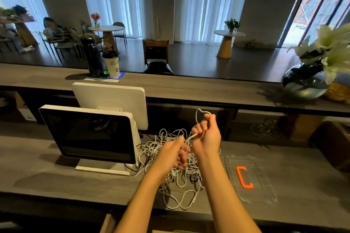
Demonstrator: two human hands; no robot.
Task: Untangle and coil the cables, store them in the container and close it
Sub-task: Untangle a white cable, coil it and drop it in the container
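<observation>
Counting what lies before the person: one tangled heap of cables [176, 161], one clear container [251, 178] with one orange latch [244, 177], two screens and two hands. The cables sit on the grey wood-grain tabletop [66, 181], just right of the nearer screen [89, 134] and left of the container; how many separate cables make up the heap cannot be told. Most strands are white, with a few dark ones threaded through. They are thin and loop over one another in a loose, knotted mass, with one long white loop trailing toward the near edge of the tabletop.

The right hand [206, 134] is raised above the heap, fingers curled round a white strand that arches up in a small loop above the knuckles. The left hand [175, 152] is lower and just beside it, fingers pinching the same white strand where it runs down into the heap. The hands are close together, nearly touching.

The container lies flat on the tabletop, to the right of the right forearm, transparent and shallow.

The second screen [111, 100] stands behind the first, its white back facing the person. On the raised counter [189, 87] beyond stand one dark bottle [92, 56], one paper cup [111, 64] and one round vase [305, 81] of white flowers.
</observation>
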